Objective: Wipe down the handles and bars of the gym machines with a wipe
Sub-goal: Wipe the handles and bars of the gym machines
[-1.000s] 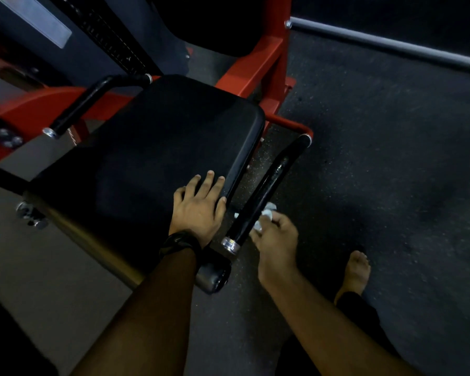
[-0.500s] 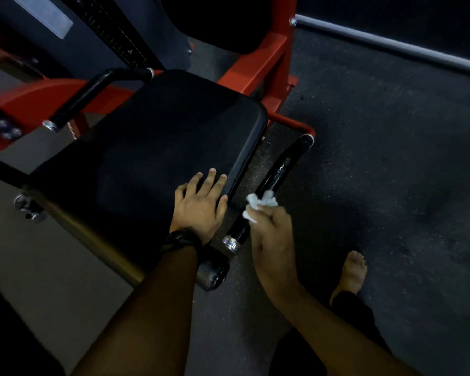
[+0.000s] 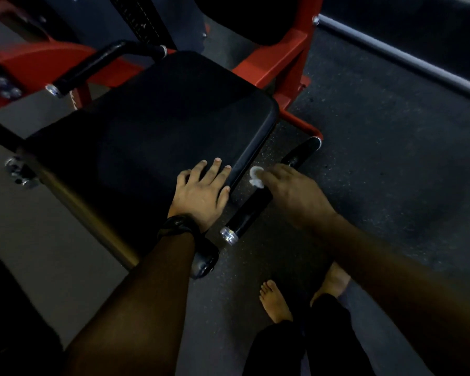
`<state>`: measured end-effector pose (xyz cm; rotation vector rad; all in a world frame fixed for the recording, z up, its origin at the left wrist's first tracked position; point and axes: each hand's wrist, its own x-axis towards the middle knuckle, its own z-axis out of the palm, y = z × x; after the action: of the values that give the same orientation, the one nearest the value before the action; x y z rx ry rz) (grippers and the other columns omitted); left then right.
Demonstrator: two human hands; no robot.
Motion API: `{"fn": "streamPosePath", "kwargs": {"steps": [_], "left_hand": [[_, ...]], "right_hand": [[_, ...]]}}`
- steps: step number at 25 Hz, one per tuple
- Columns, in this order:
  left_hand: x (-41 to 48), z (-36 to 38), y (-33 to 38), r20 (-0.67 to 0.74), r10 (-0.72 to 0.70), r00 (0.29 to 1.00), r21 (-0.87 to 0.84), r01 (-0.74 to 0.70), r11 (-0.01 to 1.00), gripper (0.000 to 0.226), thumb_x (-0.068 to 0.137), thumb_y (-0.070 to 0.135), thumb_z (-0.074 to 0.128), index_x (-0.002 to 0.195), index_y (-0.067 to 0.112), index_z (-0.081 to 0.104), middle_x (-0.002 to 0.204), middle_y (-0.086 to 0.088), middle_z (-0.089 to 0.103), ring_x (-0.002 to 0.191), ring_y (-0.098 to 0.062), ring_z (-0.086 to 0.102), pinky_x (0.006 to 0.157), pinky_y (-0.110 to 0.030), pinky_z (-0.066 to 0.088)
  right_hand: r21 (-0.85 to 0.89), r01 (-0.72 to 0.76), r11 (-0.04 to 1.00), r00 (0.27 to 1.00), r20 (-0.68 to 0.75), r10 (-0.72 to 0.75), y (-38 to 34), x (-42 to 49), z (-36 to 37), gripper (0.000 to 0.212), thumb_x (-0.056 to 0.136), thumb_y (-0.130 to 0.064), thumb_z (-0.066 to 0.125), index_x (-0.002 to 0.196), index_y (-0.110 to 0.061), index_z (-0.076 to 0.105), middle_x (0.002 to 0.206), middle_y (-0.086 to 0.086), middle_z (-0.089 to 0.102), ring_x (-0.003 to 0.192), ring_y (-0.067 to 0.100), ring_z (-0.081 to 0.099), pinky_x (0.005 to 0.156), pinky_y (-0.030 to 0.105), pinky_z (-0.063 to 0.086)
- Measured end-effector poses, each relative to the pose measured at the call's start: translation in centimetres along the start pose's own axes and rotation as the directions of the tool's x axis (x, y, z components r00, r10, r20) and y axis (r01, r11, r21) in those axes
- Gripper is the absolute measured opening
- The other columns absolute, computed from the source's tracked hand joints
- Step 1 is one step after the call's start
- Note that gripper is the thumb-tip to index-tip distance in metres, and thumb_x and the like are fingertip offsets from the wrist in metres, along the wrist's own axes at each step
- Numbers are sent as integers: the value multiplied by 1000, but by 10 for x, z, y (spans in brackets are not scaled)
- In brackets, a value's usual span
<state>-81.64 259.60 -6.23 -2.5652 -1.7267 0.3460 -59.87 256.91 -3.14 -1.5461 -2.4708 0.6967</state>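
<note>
Head camera looks down at a black handle point(image 3: 251, 213) just right of centre, its long axis running from a chrome cap at 7 o'clock up towards 1 o'clock. The right hand point(image 3: 293, 194) curls its fingers over the handle's middle, holding a crumpled white wipe point(image 3: 255, 177) against it. At 9 o'clock of the handle, the left hand point(image 3: 201, 194) lies flat, fingers slightly spread, on the black seat pad point(image 3: 147, 131).

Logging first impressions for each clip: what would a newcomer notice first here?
The right hand presses a white wipe onto the black handle at centre. Beside it, the left hand lies flat on the black seat, with the red frame behind.
</note>
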Motion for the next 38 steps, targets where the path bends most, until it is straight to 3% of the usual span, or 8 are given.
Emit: {"fn": "streamPosePath", "kwargs": {"steps": [4,8,19,22,26,28,33,38], "left_hand": [[0,1,-1,-27,8,1000,11,-7,1000,52,98,45,28,144,26,45,148,0,46,133,-25,42,100,-45,35],[-1,2,0,-48,17,999,1,-17,1000,51,98,44,29,142,25,47,147,0,48,132,-26,43,100,-46,36],[0,0,-1,-46,26,999,29,-25,999,50,98,42,31,142,24,47,147,-2,48,132,-26,43,99,-46,35],[1,0,-1,-46,25,999,27,-24,999,50,98,42,32,142,23,47,147,-2,48,132,-27,43,99,-47,36],[1,-1,-1,-46,24,999,5,-23,1000,50,98,42,34,142,23,48,147,-2,48,132,-27,43,99,-48,36],[1,0,0,-43,23,999,12,-23,1000,50,97,42,33,142,24,47,147,-2,48,132,-27,43,99,-48,36],[0,0,0,-25,27,999,19,-27,999,51,97,43,32,143,24,46,147,-1,47,132,-26,41,99,-48,35],[0,0,0,-6,8,1000,11,-8,1000,49,99,42,33,144,25,42,150,0,44,134,-26,40,100,-49,35]], "right_hand": [[-74,308,949,935,206,-287,-26,4,-1,60,90,-9,59,144,-16,35,148,7,39,137,21,36,113,33,34],[-135,76,988,974,221,-44,1,28,-22,49,93,-11,53,140,-20,41,146,5,40,132,22,41,107,37,41],[-95,241,966,900,393,-186,6,38,-24,36,94,-16,54,129,-21,45,113,0,54,96,16,57,82,31,49],[-153,35,988,964,265,7,26,42,-29,26,98,-22,47,123,-19,52,115,1,59,93,14,57,79,28,48],[-27,197,980,964,185,-189,12,13,-7,55,91,-9,55,143,-19,39,144,5,43,134,23,38,104,38,44],[12,-72,997,995,70,71,16,10,-2,61,91,-7,53,147,-18,33,151,6,36,141,26,27,110,43,40],[37,65,997,984,-167,-58,-13,-14,35,61,64,-3,77,123,-2,61,120,20,62,110,35,59,81,44,58],[359,-235,903,823,-421,382,-32,-29,48,31,90,-14,49,116,-3,63,110,16,59,98,21,49,74,25,48]]}}
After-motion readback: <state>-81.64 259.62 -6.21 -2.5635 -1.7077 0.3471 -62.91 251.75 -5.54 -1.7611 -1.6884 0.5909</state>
